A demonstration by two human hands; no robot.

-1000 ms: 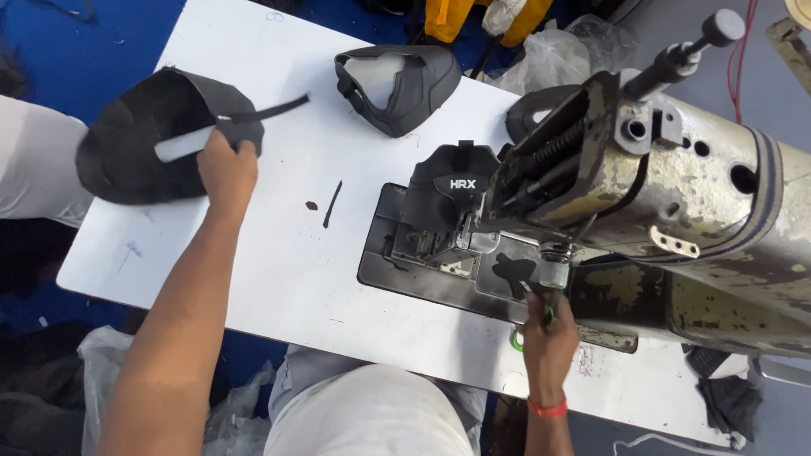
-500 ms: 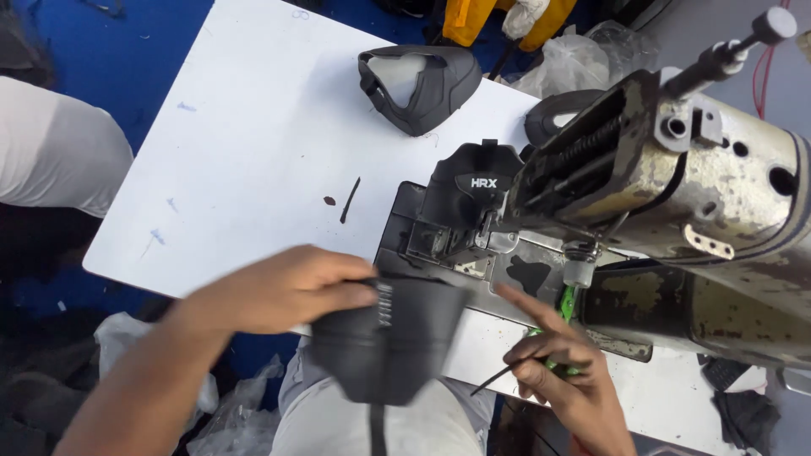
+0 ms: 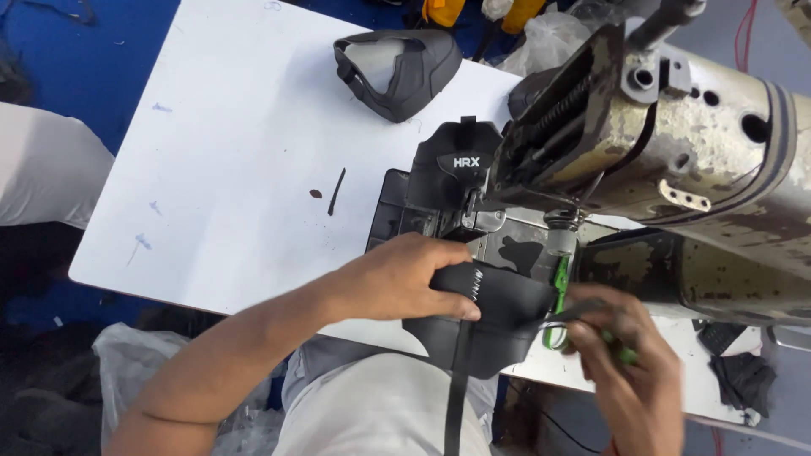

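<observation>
My left hand [image 3: 397, 279] grips a black shoe upper piece [image 3: 490, 321] at the near edge of the white table [image 3: 236, 169], just in front of the sewing machine's needle area. A black strap hangs down from the piece over my lap. My right hand [image 3: 625, 363] pinches the piece's right edge and also holds a small green-handled tool [image 3: 556, 304]. Another black upper piece [image 3: 460, 160] sits on the machine bed under the head. The worn, cream-coloured sewing machine [image 3: 676, 160] fills the right side.
A finished black and grey shoe upper [image 3: 397, 72] lies at the table's far side. A short black scrap [image 3: 336, 190] and a small dark spot lie mid-table. Clear plastic bags [image 3: 541, 42] sit behind the machine. A person's light sleeve [image 3: 42, 169] is at the left.
My left hand has carried the black piece from the table's far left to the near edge by the machine. My right hand left the needle area and now meets the piece.
</observation>
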